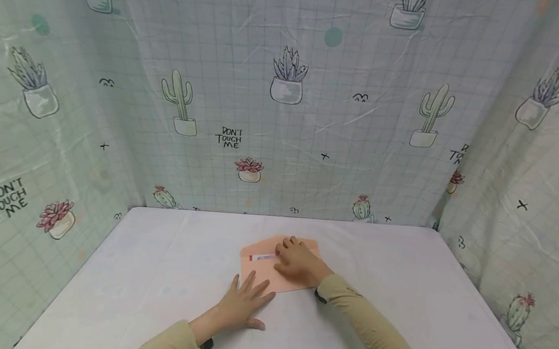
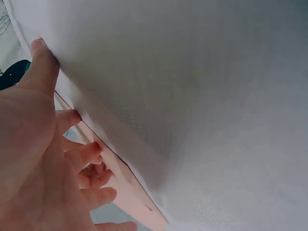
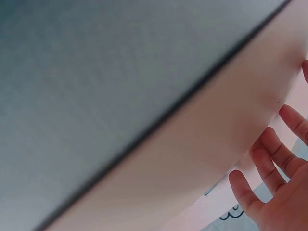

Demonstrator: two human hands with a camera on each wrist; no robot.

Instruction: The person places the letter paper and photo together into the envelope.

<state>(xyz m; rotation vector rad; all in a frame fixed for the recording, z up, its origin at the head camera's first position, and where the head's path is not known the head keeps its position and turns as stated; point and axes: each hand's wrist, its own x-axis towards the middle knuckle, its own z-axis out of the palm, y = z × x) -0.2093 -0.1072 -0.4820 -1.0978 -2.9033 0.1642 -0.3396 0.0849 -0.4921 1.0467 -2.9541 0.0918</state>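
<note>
A peach-coloured envelope (image 1: pixel 274 281) lies on the white table with its flap raised on the far side. A narrow strip of a white card or paper (image 1: pixel 262 258) with red and blue print shows at its mouth. My left hand (image 1: pixel 242 304) lies spread at the near left edge, its fingertips on the envelope and its thumb on the table. My right hand (image 1: pixel 300 259) rests over the right part, fingers bent loosely with tips touching the envelope near the mouth. It covers the right end of the strip. In the right wrist view the envelope (image 3: pixel 192 144) stretches beneath the extended fingers.
The white tabletop (image 1: pixel 158 275) surrounds the envelope. Behind it and at both sides hang cloth curtains (image 1: pixel 335 123) printed with potted cacti. A dark band (image 1: pixel 205 347) sits at the left wrist, and another dark piece (image 1: pixel 320 296) shows under the right cuff.
</note>
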